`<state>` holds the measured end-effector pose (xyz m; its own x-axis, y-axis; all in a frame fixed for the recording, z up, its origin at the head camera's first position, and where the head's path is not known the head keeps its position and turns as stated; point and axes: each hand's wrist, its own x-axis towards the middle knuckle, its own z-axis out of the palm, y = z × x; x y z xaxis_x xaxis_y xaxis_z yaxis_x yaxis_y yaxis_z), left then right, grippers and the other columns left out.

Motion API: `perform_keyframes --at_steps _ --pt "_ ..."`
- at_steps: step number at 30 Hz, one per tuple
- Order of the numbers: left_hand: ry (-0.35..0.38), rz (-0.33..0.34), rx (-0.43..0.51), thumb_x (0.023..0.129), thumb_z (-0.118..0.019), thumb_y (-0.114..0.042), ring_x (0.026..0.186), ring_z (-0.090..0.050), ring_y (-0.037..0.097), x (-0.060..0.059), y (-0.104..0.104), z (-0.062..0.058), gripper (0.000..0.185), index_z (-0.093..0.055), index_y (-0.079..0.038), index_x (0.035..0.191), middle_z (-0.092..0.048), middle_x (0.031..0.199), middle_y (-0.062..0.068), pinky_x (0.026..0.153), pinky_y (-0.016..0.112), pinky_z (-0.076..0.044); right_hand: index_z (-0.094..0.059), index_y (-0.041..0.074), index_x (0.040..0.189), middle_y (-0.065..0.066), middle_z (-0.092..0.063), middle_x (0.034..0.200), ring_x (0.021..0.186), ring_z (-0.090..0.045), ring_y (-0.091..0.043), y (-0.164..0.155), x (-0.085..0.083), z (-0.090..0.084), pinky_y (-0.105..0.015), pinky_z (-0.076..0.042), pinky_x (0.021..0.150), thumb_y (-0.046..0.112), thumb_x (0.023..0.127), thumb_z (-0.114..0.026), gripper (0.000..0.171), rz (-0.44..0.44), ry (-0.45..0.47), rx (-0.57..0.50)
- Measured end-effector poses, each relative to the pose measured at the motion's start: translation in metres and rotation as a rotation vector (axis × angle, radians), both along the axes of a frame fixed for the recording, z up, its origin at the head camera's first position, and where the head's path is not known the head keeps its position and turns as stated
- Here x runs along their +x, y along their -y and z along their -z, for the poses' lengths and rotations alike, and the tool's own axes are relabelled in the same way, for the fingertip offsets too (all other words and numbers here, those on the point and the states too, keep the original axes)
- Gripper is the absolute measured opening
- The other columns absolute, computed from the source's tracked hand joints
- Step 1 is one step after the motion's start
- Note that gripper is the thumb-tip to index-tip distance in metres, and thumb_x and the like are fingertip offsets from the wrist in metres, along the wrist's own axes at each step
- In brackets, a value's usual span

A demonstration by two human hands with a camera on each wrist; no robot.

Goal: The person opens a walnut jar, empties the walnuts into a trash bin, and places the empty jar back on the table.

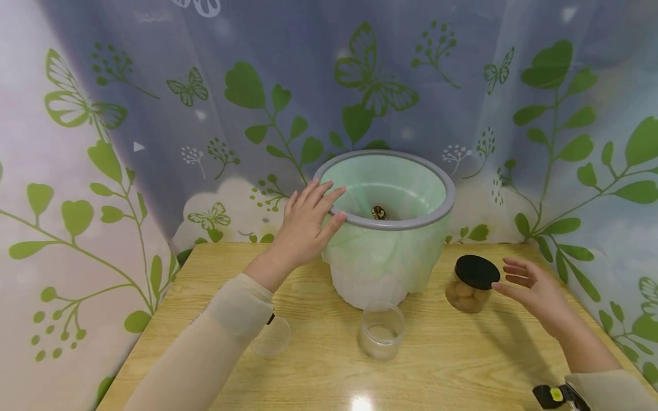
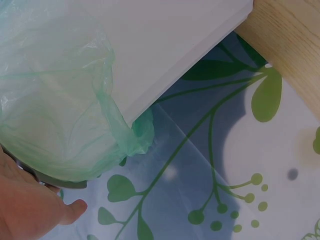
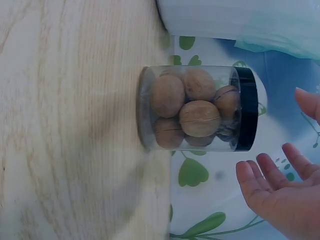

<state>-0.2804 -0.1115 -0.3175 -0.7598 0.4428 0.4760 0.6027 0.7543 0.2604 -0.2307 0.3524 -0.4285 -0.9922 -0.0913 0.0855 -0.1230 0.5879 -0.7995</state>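
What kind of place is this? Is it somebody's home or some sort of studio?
Probably a small staged corner, home-like but not clearly a real room. A wooden table stands boxed in by a curtain printed with leaves and butterflies. On it are a bin lined with a green bag and a jar of walnuts.

Clear walnut jar (image 1: pixel 470 283) with black lid stands upright, just right of the green-lined bin (image 1: pixel 386 228).
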Motion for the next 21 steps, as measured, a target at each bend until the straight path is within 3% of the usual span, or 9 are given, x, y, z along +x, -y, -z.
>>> perform_keyframes --at_steps 2,6,8,12,15,21 --pt "0.004 0.001 -0.001 0.095 -0.006 -0.074 0.154 -0.006 0.027 0.001 0.0 0.0 0.085 -0.033 -0.023 0.158 -0.025 0.164 0.006 0.117 0.063 -0.005 -0.017 -0.006 0.156 -0.036 -0.029 0.15 0.131 -0.036 -0.054 -0.001 -0.002 0.003 -0.018 -0.047 0.079 0.027 0.099 -0.066 0.082 -0.004 0.025 -0.016" --pt "0.006 -0.001 0.0 0.094 -0.006 -0.074 0.154 -0.006 0.027 0.001 -0.001 0.0 0.086 -0.033 -0.024 0.158 -0.025 0.164 0.006 0.117 0.063 -0.004 -0.009 -0.002 0.159 -0.036 -0.023 0.153 0.136 -0.03 -0.056 -0.004 -0.006 0.007 -0.039 -0.048 0.092 0.027 0.099 -0.066 0.087 -0.015 0.083 -0.057" --pt "0.008 0.0 0.002 0.094 -0.006 -0.075 0.154 -0.006 0.027 0.001 -0.001 0.0 0.086 -0.033 -0.024 0.158 -0.025 0.164 0.006 0.117 0.062 -0.004 -0.006 0.0 0.159 -0.037 -0.02 0.154 0.137 -0.026 -0.057 -0.004 -0.007 0.009 -0.052 -0.043 0.098 0.026 0.1 -0.065 0.088 -0.021 0.107 -0.092" --pt "0.005 0.0 -0.003 0.094 -0.005 -0.074 0.154 -0.007 0.027 0.0 -0.002 0.0 0.086 -0.033 -0.024 0.158 -0.026 0.163 0.006 0.117 0.063 -0.005 -0.001 0.004 0.16 -0.038 -0.012 0.156 0.139 -0.02 -0.059 -0.005 -0.01 0.014 -0.065 -0.031 0.104 0.023 0.1 -0.064 0.089 -0.033 0.148 -0.172" --pt "0.008 -0.003 -0.006 0.094 -0.005 -0.074 0.154 -0.006 0.027 0.0 -0.002 -0.001 0.086 -0.033 -0.024 0.158 -0.026 0.163 0.007 0.117 0.063 -0.005 0.004 0.003 0.16 -0.039 -0.007 0.156 0.14 -0.014 -0.059 -0.005 -0.012 0.02 -0.065 -0.027 0.105 0.02 0.1 -0.065 0.092 -0.058 0.187 -0.219" --pt "0.015 -0.007 -0.006 0.094 -0.005 -0.075 0.154 -0.006 0.027 0.002 -0.001 -0.001 0.086 -0.033 -0.024 0.158 -0.025 0.163 0.006 0.117 0.062 -0.004 0.013 -0.001 0.157 -0.041 0.001 0.156 0.14 -0.006 -0.061 -0.002 -0.018 0.031 -0.055 -0.033 0.102 0.015 0.097 -0.068 0.101 -0.094 0.238 -0.279"
